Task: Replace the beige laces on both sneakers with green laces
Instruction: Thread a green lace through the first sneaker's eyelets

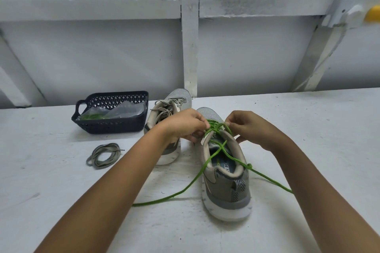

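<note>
A grey sneaker (pixel 226 187) stands heel toward me at centre right, threaded with a green lace (pixel 191 184) whose two ends cross over the opening and trail onto the table on both sides. My left hand (pixel 183 124) pinches the green lace at the upper eyelets on the shoe's left side. From the right, my right hand (pixel 249 126) pinches the same lace. Behind my left arm stands the second grey sneaker (pixel 170 104) with beige laces in it. A loose beige lace (pixel 103 155) lies coiled on the table at left.
A dark plastic basket (pixel 112 124) at back left holds clear bags, one with a green lace inside. The white table (pixel 308 129) ends at a white framed wall behind. A yellow object (pixel 373 13) shows at the upper right edge.
</note>
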`<state>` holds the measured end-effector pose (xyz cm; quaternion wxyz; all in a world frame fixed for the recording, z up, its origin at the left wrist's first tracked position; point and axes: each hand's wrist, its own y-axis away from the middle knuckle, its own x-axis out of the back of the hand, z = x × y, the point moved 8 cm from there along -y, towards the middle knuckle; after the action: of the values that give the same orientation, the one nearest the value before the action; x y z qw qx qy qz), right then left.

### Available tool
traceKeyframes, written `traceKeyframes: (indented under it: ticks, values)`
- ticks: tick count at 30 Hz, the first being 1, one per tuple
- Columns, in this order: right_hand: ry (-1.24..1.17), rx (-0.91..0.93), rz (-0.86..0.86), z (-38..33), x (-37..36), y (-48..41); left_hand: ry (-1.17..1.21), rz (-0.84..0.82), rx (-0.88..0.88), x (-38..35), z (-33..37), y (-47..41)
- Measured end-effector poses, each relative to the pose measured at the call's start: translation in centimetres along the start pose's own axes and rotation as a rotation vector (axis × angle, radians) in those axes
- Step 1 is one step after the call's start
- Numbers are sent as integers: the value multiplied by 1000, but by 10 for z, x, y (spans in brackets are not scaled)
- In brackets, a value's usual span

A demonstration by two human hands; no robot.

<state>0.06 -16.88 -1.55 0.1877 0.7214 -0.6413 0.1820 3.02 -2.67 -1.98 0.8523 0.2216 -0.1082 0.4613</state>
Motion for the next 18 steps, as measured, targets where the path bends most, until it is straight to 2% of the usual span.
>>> traceKeyframes:
  ticks: [6, 11, 18]
  values:
    - [-85, -55, 42, 8, 3, -4, -44, 185, -62, 9, 3, -4]
    - [60, -13, 32, 3, -3, -8, -227, 100, -79, 4, 4, -2]
    - [157, -23, 6, 4, -8, -17, -358, 189, -104, 1, 5, -4]
